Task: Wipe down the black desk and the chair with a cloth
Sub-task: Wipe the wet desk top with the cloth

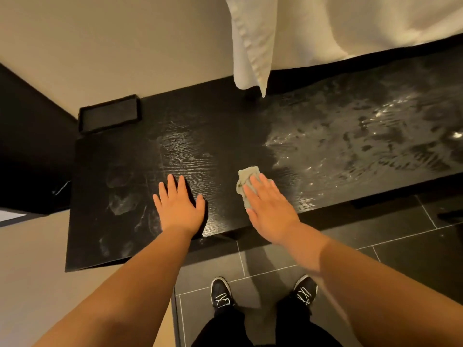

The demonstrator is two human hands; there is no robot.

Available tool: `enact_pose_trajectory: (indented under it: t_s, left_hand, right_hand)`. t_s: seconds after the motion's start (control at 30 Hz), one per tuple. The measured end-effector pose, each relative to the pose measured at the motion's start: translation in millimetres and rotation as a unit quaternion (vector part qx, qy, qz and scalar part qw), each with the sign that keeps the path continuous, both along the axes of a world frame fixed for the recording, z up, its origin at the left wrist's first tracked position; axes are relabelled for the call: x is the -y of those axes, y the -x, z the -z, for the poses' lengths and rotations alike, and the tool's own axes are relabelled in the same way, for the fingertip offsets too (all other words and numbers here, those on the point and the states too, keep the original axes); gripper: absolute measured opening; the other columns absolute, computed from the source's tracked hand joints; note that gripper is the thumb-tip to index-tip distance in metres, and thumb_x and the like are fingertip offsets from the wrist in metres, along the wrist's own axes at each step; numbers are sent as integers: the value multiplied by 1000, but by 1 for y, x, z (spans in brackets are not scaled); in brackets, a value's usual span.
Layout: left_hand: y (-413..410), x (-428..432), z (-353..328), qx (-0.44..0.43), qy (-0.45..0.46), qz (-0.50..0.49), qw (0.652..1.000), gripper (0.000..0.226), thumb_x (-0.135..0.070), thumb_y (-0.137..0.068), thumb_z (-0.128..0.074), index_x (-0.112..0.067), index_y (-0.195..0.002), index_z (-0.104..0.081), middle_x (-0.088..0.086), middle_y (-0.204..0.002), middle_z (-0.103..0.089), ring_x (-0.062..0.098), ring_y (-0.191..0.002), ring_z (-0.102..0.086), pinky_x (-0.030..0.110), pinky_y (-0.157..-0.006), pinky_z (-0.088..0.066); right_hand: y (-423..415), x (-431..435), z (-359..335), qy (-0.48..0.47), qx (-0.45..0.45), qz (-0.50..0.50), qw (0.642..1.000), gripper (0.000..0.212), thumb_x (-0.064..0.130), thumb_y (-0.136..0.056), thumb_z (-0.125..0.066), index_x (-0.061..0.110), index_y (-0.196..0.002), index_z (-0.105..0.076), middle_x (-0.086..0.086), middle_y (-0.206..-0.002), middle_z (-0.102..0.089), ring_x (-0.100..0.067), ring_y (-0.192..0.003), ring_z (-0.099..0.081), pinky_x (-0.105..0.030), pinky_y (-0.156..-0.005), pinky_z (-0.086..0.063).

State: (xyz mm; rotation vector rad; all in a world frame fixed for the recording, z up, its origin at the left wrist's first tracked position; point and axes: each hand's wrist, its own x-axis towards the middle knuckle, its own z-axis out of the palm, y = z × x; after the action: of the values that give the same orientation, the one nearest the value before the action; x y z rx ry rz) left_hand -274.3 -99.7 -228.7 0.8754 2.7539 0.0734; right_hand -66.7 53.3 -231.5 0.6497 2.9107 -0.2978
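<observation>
One black bench (225, 136) runs across the view, its top showing wood grain. At the bench's far left corner, against the wall (100, 46), sits one shallow black tray (108, 100). The left end of the bench carries dull smudges and prints. Two hands are on the bench near its front edge. The left hand (179, 206) lies flat on the bare top, fingers straight and spread, holding nothing. Just to its right lies one cloth (246, 175), small, pale grey-green and crumpled, flat on the bench top. The right hand (269, 209) presses down on the cloth with straight fingers laid together; the cloth sticks out beyond the fingertips and along the hand's left side. The right end of the bench is covered in glistening wet streaks. One white fabric (300, 33) hangs over the bench's back edge there. Below the bench's front edge, two black shoes (220, 293) with white laces stand on the dark tiled floor (400, 246).
</observation>
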Motion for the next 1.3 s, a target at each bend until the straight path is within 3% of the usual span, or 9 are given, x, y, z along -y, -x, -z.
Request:
enact_pose_trajectory:
  t_s: [0.07, 0.17, 0.33, 0.6, 0.87, 1.0, 1.13, 1.23, 1.3]
  left_hand:
    - [-23, -21, -2, 6, 2, 39, 999, 78, -60, -100, -39, -23, -166, -17, 7, -175, -6, 34, -161, -1, 59, -128, -6]
    - [-57, -54, -1, 18, 3, 115, 993, 77, -61, -101, -36, -28, -167, -15, 5, -176, -1, 34, -161, 3, 58, -129, -3]
    - [-78, -79, 7, 12, 4, 79, 997, 75, -62, -100, -30, -34, -166, -11, 2, -176, 3, 35, -161, 7, 59, -128, 2]
    - [-79, -79, 14, -20, -11, 70, 997, 76, -63, -96, -28, -34, -165, -17, 2, -176, -4, 32, -161, 1, 56, -129, -2]
    - [-78, -79, 14, -19, -18, 68, 997, 75, -63, -95, -30, -35, -165, -21, 1, -176, -6, 32, -161, 0, 55, -130, -4]
    - [-78, -80, 15, -23, -19, 65, 997, 75, -62, -95, -32, -35, -164, -23, 1, -176, -8, 32, -161, -2, 55, -130, -4]
    - [-78, -80, 13, -19, -15, 66, 997, 75, -62, -95, -32, -35, -164, -23, 0, -176, -8, 32, -161, -2, 55, -130, -3]
    - [-78, -81, 12, -18, -20, 64, 998, 74, -62, -95, -31, -35, -164, -25, 0, -175, -9, 32, -161, -3, 55, -130, -4]
    - [-78, -81, 11, -19, -21, 62, 998, 74, -62, -96, -32, -35, -164, -26, 0, -175, -9, 31, -161, -3, 54, -130, -4]
  right_hand:
    - [-17, -22, 2, -3, -4, -17, 1000, 64, 41, -102, -32, 15, -160, -26, -10, -169, -14, -32, -157, -7, -49, -127, -10]
    - [-50, -62, 3, -24, 4, 51, 998, 64, 38, -102, -39, 16, -161, -25, -10, -169, -17, -31, -157, -8, -49, -127, -11]
    - [-42, -62, -2, 10, 1, 149, 989, 72, 31, -98, -45, 12, -162, -16, -16, -169, -6, -38, -156, 3, -51, -127, -5]
    - [-40, -64, 11, -14, -37, -50, 998, 62, 39, -103, -32, 12, -159, -30, -11, -168, -21, -32, -156, -10, -50, -127, -12]
    - [-58, -96, 3, -6, -34, 110, 993, 66, 38, -99, -39, 8, -158, -30, -16, -166, -21, -38, -155, -10, -53, -126, -13]
    - [-38, -64, 14, 22, -48, -24, 998, 65, 43, -102, -33, 12, -159, -28, -13, -169, -14, -32, -157, -1, -51, -127, -8]
    - [-50, -95, 15, 7, -56, -95, 994, 61, 40, -104, -34, 16, -159, -31, -8, -169, -19, -31, -157, -8, -50, -127, -11]
    - [-74, -138, 14, -22, -45, 35, 998, 61, 37, -102, -34, 14, -158, -32, -10, -167, -24, -34, -156, -13, -55, -122, -21]
    - [-83, -153, 9, -29, -26, 129, 991, 61, 37, -102, -30, 12, -158, -30, -12, -167, -23, -36, -155, -10, -55, -124, -19]
